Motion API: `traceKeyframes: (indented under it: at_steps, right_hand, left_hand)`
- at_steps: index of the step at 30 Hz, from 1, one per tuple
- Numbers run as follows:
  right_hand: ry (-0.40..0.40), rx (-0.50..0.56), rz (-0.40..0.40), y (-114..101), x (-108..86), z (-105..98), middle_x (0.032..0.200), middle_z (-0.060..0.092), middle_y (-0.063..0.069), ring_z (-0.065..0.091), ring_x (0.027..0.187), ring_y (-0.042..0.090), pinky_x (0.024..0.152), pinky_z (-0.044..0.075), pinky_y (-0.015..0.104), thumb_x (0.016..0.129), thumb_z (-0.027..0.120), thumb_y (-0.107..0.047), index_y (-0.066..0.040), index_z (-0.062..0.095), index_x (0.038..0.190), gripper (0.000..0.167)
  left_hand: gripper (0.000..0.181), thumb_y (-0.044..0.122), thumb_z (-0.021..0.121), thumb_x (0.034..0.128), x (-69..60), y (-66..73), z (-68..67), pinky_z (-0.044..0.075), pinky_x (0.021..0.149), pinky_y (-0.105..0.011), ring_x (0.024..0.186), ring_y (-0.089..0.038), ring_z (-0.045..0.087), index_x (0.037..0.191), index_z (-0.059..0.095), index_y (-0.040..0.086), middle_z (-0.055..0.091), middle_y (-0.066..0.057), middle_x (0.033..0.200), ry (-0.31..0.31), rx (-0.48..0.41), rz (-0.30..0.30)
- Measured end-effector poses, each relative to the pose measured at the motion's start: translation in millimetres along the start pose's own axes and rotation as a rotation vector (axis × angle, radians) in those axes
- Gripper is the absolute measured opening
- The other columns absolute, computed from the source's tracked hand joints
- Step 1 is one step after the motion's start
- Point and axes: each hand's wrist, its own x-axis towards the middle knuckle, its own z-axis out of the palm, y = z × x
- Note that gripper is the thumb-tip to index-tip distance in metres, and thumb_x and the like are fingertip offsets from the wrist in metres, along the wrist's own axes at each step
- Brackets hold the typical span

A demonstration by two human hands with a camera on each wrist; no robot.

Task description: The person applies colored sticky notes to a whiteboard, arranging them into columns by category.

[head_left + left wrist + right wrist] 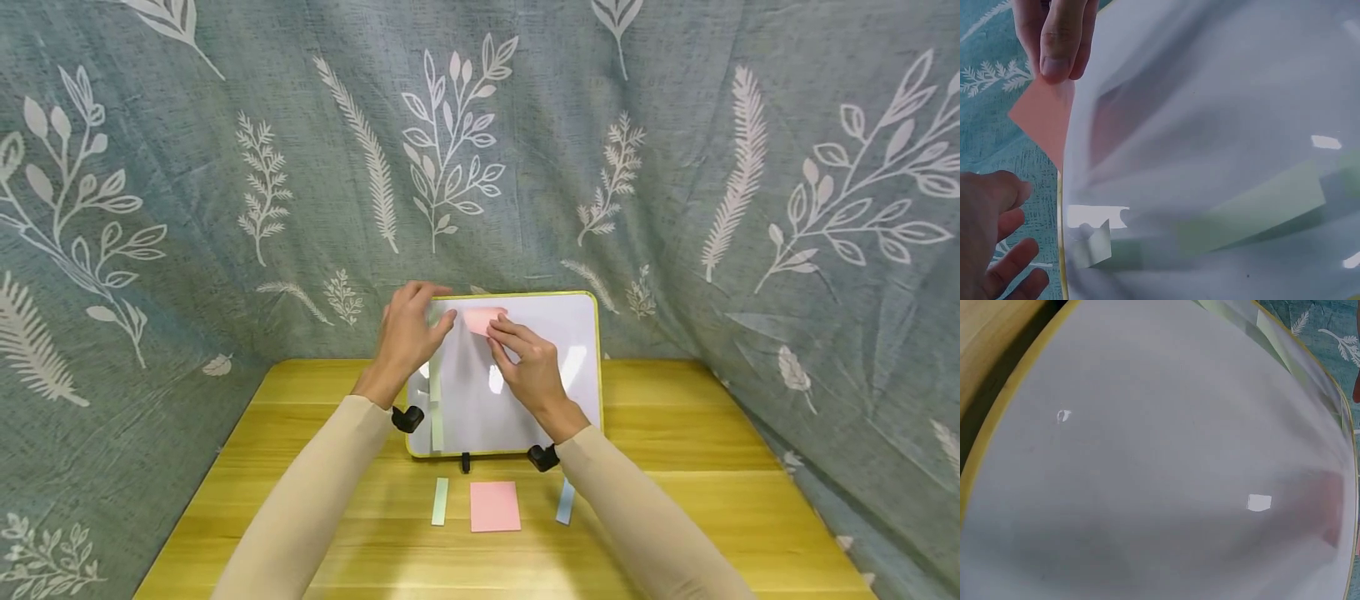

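A whiteboard (480,425) with a yellow edge stands upright on the table. My right hand (531,367) pinches a pink sticky note (480,319) between thumb and fingertips before the board's upper part. In the left wrist view, that note (1044,115) hangs from the fingers near the board's edge; whether it touches the board I cannot tell. My left hand (408,333) is at the upper left corner, fingers apart and holding nothing. Pale green sticky strips (437,427) run down the board's left side, their ends partly lifted in the left wrist view.
On the table (660,500) in front of the board lie a green strip pad (439,502), a pink sticky note pad (495,507) and a blue strip pad (565,502), partly covered by the right sleeve. A leaf-patterned curtain (525,208) hangs behind and at both sides.
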Motion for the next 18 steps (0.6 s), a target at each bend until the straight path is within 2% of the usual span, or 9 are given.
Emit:
traceKeyframes:
  at_steps: [7, 13, 18]
  right_hand:
    - [-0.007, -0.006, 0.019, 2, -0.1, 5, 0.121, 0.087, 0.026, 0.085, 0.122, 0.046, 0.103, 0.070, 0.054, 0.099, 0.089, 0.005, 0.008, 0.088, 0.118, 0.019]
    - [-0.017, -0.002, 0.028, 4, -1.8, 7, 0.122, 0.087, 0.026, 0.084, 0.123, 0.046, 0.103, 0.069, 0.054, 0.099, 0.089, 0.005, 0.008, 0.088, 0.119, 0.020]
    - [-0.017, -0.003, 0.029, 5, -2.2, 9, 0.122, 0.087, 0.026, 0.084, 0.124, 0.046, 0.104, 0.069, 0.054, 0.099, 0.089, 0.005, 0.008, 0.088, 0.119, 0.021]
  left_hand:
    - [0.037, 0.030, 0.082, 0.1113, 12.1, -0.3, 6.5, 0.049, 0.122, -0.063, 0.149, -0.041, 0.062, 0.146, 0.080, 0.018, 0.072, -0.012, 0.154, -0.031, 0.037, -0.023]
    - [0.037, 0.032, 0.082, 0.1116, 16.9, -0.1, 10.8, 0.046, 0.129, -0.063, 0.150, -0.040, 0.062, 0.146, 0.081, 0.020, 0.074, -0.010, 0.154, -0.059, 0.056, -0.035]
    - [0.038, 0.033, 0.083, 0.1106, 19.5, -2.5, 15.4, 0.046, 0.129, -0.062, 0.145, -0.039, 0.065, 0.146, 0.081, 0.021, 0.075, -0.009, 0.152, -0.056, 0.063, -0.038]
